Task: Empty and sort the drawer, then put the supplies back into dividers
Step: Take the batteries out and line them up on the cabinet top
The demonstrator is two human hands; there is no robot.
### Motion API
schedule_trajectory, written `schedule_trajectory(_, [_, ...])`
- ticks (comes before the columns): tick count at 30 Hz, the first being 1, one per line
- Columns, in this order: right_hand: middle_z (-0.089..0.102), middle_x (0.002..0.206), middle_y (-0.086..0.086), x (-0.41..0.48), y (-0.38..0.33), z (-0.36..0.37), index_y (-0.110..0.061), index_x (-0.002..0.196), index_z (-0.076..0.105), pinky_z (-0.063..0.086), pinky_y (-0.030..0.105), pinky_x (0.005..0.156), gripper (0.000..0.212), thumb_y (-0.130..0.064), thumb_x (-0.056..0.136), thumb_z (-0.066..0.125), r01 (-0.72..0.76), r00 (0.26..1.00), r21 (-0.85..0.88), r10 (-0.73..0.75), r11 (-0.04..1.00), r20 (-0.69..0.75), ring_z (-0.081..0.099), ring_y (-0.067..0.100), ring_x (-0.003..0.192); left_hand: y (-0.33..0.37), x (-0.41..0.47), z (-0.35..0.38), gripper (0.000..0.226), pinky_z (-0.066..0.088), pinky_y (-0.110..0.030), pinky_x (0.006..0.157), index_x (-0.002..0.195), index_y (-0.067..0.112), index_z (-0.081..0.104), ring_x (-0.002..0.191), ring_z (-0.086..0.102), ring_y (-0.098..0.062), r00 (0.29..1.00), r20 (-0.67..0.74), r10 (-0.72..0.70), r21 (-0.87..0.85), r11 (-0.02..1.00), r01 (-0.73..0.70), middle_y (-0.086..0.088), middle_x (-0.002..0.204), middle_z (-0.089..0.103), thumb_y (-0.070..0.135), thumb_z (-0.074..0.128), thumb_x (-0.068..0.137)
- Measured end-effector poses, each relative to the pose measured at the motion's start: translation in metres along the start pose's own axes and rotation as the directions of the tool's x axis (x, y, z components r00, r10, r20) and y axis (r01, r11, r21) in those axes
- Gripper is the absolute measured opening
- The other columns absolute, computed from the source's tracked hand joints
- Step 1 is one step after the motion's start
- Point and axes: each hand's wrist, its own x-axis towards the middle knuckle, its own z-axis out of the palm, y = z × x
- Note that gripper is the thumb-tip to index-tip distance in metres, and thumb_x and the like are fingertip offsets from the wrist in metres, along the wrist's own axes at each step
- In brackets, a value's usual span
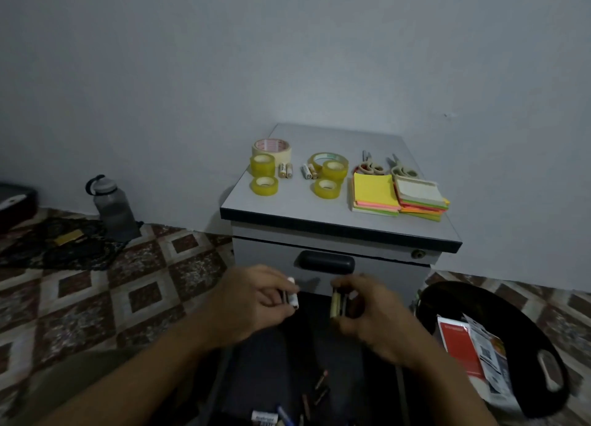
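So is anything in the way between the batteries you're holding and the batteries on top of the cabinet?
Nothing visible is. The left hand and right hand hold batteries below the cabinet top, whose front strip is bare. The sorted batteries lie between tape rolls, open toward the hands.

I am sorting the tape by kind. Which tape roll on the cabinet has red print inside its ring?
The big pale tape roll at the back left of the cabinet top; the other five are yellow and show no red print.

Six tape rolls, four resting batteries, two scissors, two sticky-note stacks.
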Motion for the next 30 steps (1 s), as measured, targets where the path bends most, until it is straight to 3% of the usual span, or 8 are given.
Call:
schedule_trajectory(2, [0.049,0.116,-0.014,0.006,-0.015,-0.026,-0.035,0.13,0.054,0.046,0.006,0.069,0.055,-0.026,0.082,0.078,0.05,0.998,0.003,-0.049,0.999,-0.042,0.056,0.002,0.089,0.019,0.015,-0.025,0.033,0.06,-0.023,0.073,0.104,0.024,0.078,0.082,0.071,-0.009,0.996,-0.065,0.063,0.004,0.998,-0.063,0.012,0.1,0.073,0.016,0.087,0.073])
schedule_trajectory(5, [0.054,0.116,-0.015,0.029,-0.034,-0.063,-0.035,0.128,0.057,0.047,0.009,0.07,0.055,-0.028,0.079,0.08,0.117,0.986,-0.024,-0.119,0.993,-0.118,0.059,-0.001,0.088,0.045,0.045,-0.062,0.031,0.061,-0.035,0.074,0.103,0.02,0.079,0.076,0.071,-0.022,0.997,-0.073,0.003,-0.091,0.996,-0.009,0.002,0.089,0.076,0.013,0.087,0.074])
schedule_trajectory(7, [0.058,0.116,-0.013,0.052,-0.043,-0.085,-0.032,0.127,0.059,0.048,0.012,0.068,0.053,-0.026,0.079,0.08,0.139,0.979,-0.021,-0.141,0.99,-0.144,0.062,0.001,0.085,0.052,0.07,-0.084,0.029,0.057,-0.033,0.073,0.101,0.024,0.079,0.074,0.071,-0.026,0.997,-0.074,-0.024,-0.064,0.998,0.019,-0.001,0.08,0.076,0.017,0.087,0.074])
schedule_trajectory(13, [0.063,0.122,-0.002,0.147,-0.059,-0.124,-0.023,0.127,0.061,0.041,0.022,0.082,0.055,-0.026,0.076,0.081,0.182,0.957,-0.163,-0.213,0.97,-0.198,0.06,0.012,0.095,0.046,0.153,-0.117,0.026,0.045,-0.008,0.066,0.096,0.026,0.081,0.066,0.064,0.008,0.992,-0.124,-0.038,0.13,0.99,0.054,0.023,0.069,0.071,0.021,0.088,0.071])
schedule_trajectory(18, [0.06,0.131,0.004,0.214,-0.065,-0.124,-0.018,0.135,0.057,0.043,0.023,0.088,0.063,-0.024,0.078,0.082,0.19,0.967,-0.26,-0.227,0.947,-0.119,0.058,0.019,0.112,0.024,0.203,-0.114,0.027,0.039,-0.001,0.057,0.097,0.022,0.081,0.068,0.059,0.016,0.997,-0.052,-0.05,0.269,0.961,0.062,0.021,0.078,0.067,0.023,0.088,0.071])
schedule_trajectory(22, [0.059,0.134,0.004,0.245,-0.062,-0.117,-0.017,0.138,0.054,0.044,0.025,0.089,0.065,-0.025,0.08,0.08,0.179,0.981,-0.346,-0.193,0.921,-0.007,0.057,0.022,0.117,0.01,0.22,-0.106,0.029,0.037,-0.005,0.058,0.105,0.024,0.079,0.074,0.059,0.003,0.999,0.037,-0.006,0.453,0.892,-0.011,0.017,0.085,0.064,0.026,0.082,0.076])
schedule_trajectory(25, [0.059,0.135,0.004,0.257,-0.059,-0.117,-0.019,0.138,0.054,0.045,0.03,0.094,0.064,-0.027,0.08,0.079,0.177,0.983,-0.382,-0.183,0.907,0.022,0.057,0.023,0.118,0.002,0.224,-0.1,0.031,0.036,-0.011,0.061,0.111,0.026,0.077,0.086,0.054,-0.007,0.997,0.077,0.0,0.54,0.841,-0.042,0.002,0.104,0.066,0.029,0.078,0.08])
schedule_trajectory(30, [0.06,0.133,0.002,0.265,-0.055,-0.112,-0.02,0.137,0.055,0.046,0.031,0.091,0.063,-0.031,0.079,0.078,0.19,0.982,-0.415,-0.17,0.89,0.086,0.057,0.023,0.114,-0.006,0.229,-0.096,0.032,0.039,-0.02,0.076,0.113,0.027,0.076,0.095,0.043,-0.003,0.994,0.108,0.021,0.613,0.786,-0.083,-0.001,0.112,0.069,0.032,0.077,0.082])
